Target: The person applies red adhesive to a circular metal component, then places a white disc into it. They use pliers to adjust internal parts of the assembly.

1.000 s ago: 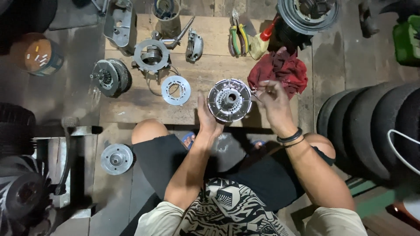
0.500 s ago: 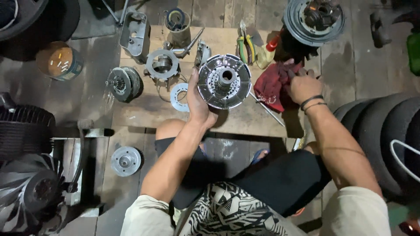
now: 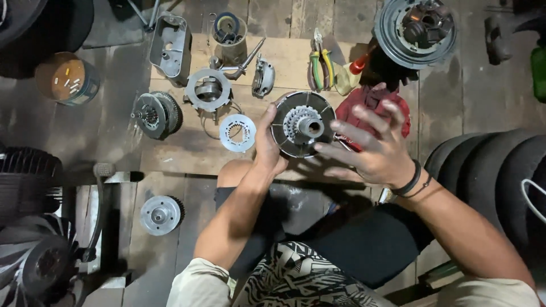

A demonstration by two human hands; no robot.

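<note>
Left hand gripped clutch hub by its left rim, shaft axis facing up; right hand, fingers spread and empty, hovered just right, nearer red rag.

Round metal clutch hub held up over a wooden board.

The hub is a dark grey disc with radial ribs running from the rim toward the middle, a ring of lighter, toothed metal around the centre, and a short hollow shaft standing out of it toward the camera. It sits tilted, face up, in the left hand, which grips its left edge with thumb on the face. The right hand is spread open just beside its right edge, fingertips near the rim, over a red rag.
</note>
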